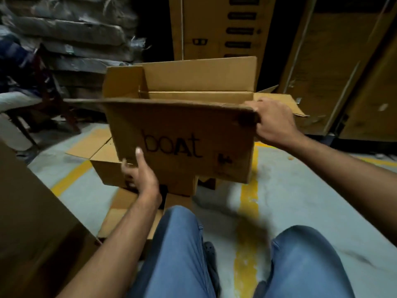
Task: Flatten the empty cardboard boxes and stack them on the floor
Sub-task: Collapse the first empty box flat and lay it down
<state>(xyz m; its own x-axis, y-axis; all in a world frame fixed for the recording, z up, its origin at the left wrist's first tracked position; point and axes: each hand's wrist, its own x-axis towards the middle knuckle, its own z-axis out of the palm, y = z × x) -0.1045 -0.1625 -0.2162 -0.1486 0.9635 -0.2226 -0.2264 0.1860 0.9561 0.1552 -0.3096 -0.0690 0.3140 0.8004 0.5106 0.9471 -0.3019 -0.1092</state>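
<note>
Setting: dim storeroom; grey concrete floor [290, 190] with yellow painted lines [247, 211].

Lower frame: the person's knees in blue jeans [182, 244]; a plain brown carton face [32, 211] fills the lower left edge.

Lower centre: flattened cardboard [120, 214] lying on the floor beneath the left forearm, apparently the start of the stack.

Centre: open cardboard box [182, 134], marked "boAt", held up off the floor, top flaps raised, interior apparently empty. Left hand [141, 179] has its grip closed on the lower left edge, thumb pressed on the printed face. Right hand [272, 121] has its grip clamped over the upper right corner of the near flap.

Handling, judged: light, stiff corrugated board; folds along its creases, tears if forced across them; dry, not slippery. Best held at opposite corners, then pushed skew to collapse.

Behind, middle: further opened cartons [101, 147] on the floor, just beside the held box, crowding the working space.

Upper left: wrapped bundles [71, 35], stacked. Upper right: tall upright cartons [219, 29], well apart.
</note>
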